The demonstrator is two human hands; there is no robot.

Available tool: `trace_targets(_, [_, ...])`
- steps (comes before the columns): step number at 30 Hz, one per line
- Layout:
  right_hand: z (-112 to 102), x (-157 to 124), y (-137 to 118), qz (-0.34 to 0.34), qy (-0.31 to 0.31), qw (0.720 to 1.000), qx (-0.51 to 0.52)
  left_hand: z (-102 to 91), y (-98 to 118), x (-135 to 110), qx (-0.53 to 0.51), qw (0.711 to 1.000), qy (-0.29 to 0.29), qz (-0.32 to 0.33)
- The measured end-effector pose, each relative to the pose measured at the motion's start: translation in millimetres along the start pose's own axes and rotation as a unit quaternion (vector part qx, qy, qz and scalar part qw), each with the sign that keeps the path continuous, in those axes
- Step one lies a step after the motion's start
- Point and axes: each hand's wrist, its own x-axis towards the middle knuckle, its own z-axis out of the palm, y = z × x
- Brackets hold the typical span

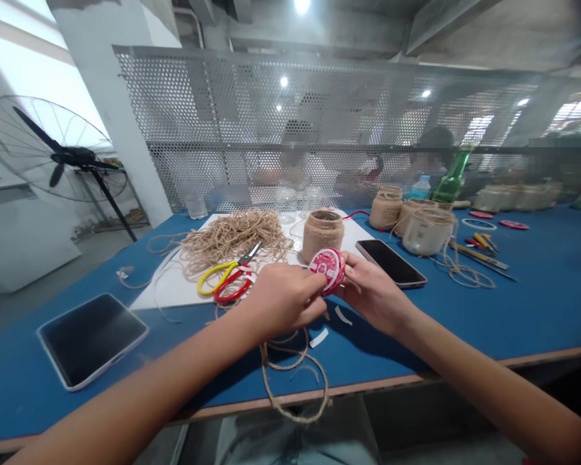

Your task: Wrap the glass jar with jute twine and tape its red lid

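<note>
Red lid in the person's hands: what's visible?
The round lid is red with white printed markings, too small to read, and has a narrow rim. Its material can't be told. It stands tilted on edge above the blue table, held between the left hand and the right hand, touching nothing else.

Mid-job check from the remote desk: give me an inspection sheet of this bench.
Surface: blue table with a white board on it.
Job's things: red-and-white round lid; loose jute twine; twine-wrapped jar.
Clutter: yellow-and-red scissors, smartphone, tablet, green bottle.
Grippers: left hand and right hand both hold the lid.
Cables: thin red cord behind the jar.
Surroundings: standing fan, perforated metal screen, a person beyond it.
</note>
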Motion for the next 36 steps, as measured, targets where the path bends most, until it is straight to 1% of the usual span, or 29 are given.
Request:
trace_targets(2, [0.3, -0.1, -0.2, -0.004, 0.002, 1.0, 0.002, 0.1, -0.4, 0.0, -0.019, 1.0, 0.004, -0.004])
trace_targets(6, [0.5, -0.3, -2.1, -0.017, 0.007, 1.0, 0.01, -2.3, -0.7, 1.1, -0.061, 0.997, 0.021, -0.045])
trace_targets(10, [0.6, -0.4, -3.6, -0.018, 0.006, 1.0, 0.007, -6.2, 0.0, 1.4, -0.091, 0.994, 0.017, -0.061])
trace_targets(18, [0.9, -0.3, -4.8, -0.019, 0.007, 1.0, 0.01, -6.8, -2.2, -0.4, -0.067, 0.996, 0.01, -0.053])
trace_targets(22, [2.1, -1.6, -7.4, -0.021, 0.01, 1.0, 0.02, -6.2, -10.0, 0.8, -0.03, 0.996, 0.001, -0.087])
trace_targets(27, [3.9, -3.4, -10.6, -0.031, 0.025, 0.999, 0.005, 3.0, -34.9, 1.9, 0.041, 0.983, -0.046, -0.175])
trace_targets(30, [4.5, -4.3, -11.9, -0.031, 0.028, 0.999, 0.01, 7.7, -51.0, 1.2, 0.077, 0.972, -0.077, -0.208])
trace_targets(34, [2.7, -5.4, -12.3, -0.032, 0.029, 0.999, 0.026, 2.6, -61.8, 1.1, 0.093, 0.951, -0.151, -0.254])
trace_targets(36, [1.3, -5.7, -11.9, -0.031, 0.032, 0.999, 0.024, -2.2, -62.3, 1.7, 0.091, 0.945, -0.17, -0.263])
